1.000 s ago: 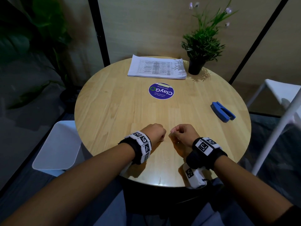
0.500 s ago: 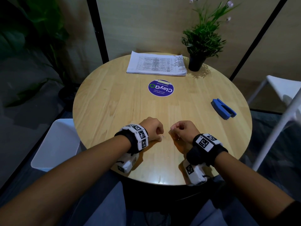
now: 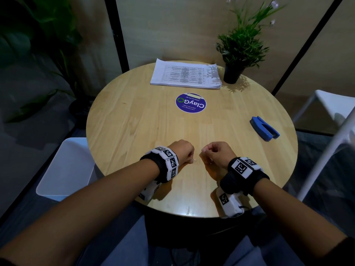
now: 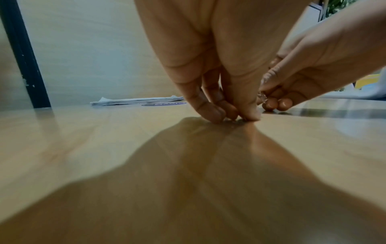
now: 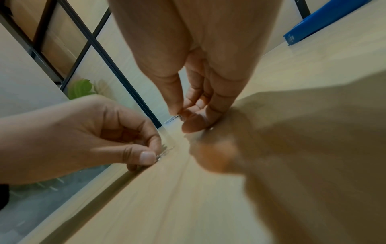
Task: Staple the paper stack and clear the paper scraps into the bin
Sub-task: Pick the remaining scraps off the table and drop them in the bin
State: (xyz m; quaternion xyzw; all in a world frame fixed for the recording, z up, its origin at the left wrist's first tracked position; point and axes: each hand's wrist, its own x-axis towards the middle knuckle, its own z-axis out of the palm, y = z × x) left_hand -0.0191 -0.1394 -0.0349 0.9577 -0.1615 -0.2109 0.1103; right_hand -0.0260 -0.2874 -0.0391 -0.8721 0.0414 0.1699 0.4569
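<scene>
Left hand (image 3: 182,152): at the near middle of the round wooden table (image 3: 134,131), fingertips (image 4: 217,113) bunched and pressed down on the wood, pinching a small shiny scrap (image 5: 159,156) against the thumb.
Right hand (image 3: 217,152): just beside the left hand, raised a little off the table, thumb and forefinger pinching another small glinting scrap (image 5: 173,118); the other fingers are curled under.
Bin (image 3: 67,169): white, on the floor beside the table's left edge, below the left forearm.
Stapler (image 3: 264,128): blue, lying on the table's right side, well apart from both hands.
Sticker (image 3: 190,103): round, purple, at the table's centre.
Paper stack (image 3: 185,75): printed sheets lying flat at the far edge, beyond the sticker.
Potted plant (image 3: 240,47): green, in a black pot, just to the right of the paper stack.
</scene>
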